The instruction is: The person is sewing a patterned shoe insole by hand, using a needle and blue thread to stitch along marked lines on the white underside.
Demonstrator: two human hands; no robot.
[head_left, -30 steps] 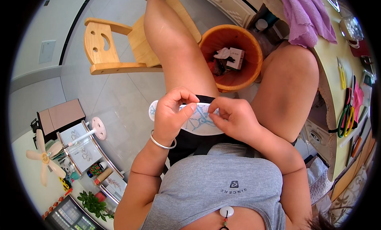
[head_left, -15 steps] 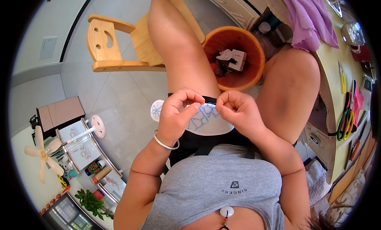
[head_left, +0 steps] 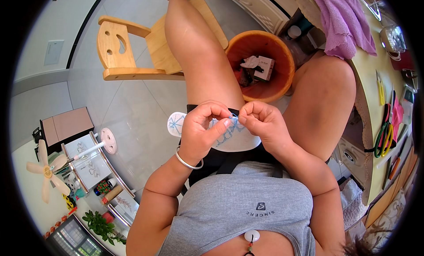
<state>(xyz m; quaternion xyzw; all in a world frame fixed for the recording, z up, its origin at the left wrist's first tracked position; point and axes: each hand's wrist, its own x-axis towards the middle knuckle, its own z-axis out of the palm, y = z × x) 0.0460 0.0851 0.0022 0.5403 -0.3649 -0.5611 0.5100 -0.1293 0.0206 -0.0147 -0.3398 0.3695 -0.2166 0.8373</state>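
A white insole [head_left: 229, 143] with blue stitched lines lies across my lap, its narrow rounded end showing left of my left hand. My left hand [head_left: 204, 123] covers the insole's middle, with thumb and forefinger pinched close together at its upper edge. Opposite it, my right hand [head_left: 263, 122] pinches with thumb and forefinger just above the wide end. A short bit of blue thread [head_left: 233, 115] shows between the two sets of fingertips. Whether a needle is there is too small to tell. A silver bangle circles my left wrist.
An orange bin [head_left: 282, 86] holding a small white box stands between my legs. A wooden chair [head_left: 152, 39] is under my left leg. On the right-hand table [head_left: 375, 176] lie scissors [head_left: 383, 132], yellow-handled snips and a purple towel [head_left: 342, 22]. A fan [head_left: 47, 171] stands at left.
My left hand has shifted slightly right and down, its fingertips now nearer my right hand's. More blue thread shows between them. The insole has stayed almost in place.
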